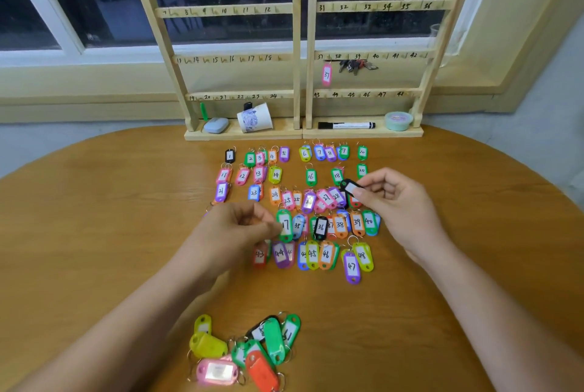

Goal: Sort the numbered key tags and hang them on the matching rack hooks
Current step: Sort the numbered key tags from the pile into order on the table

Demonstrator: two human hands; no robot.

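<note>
Several coloured numbered key tags [311, 176] lie in rows on the round wooden table [94, 218], in number order. My right hand [398, 202] pinches a black tag [349, 186] above the third row. My left hand [234, 227] has curled fingers pinching the edge of a green tag marked 17 [285, 224]. A loose heap of unsorted tags [246, 350] lies near the front edge. The wooden rack [300, 53] stands at the back with numbered hooks; a pink tag 37 [327, 74] hangs on hook 37.
A bunch of metal keys [357, 65] hangs on the rack near hooks 38 and 39. On the rack's base sit a paper cup [254, 118], a black marker [346, 125], a grey case [216, 125] and a small round tub [398, 120]. A window lies behind.
</note>
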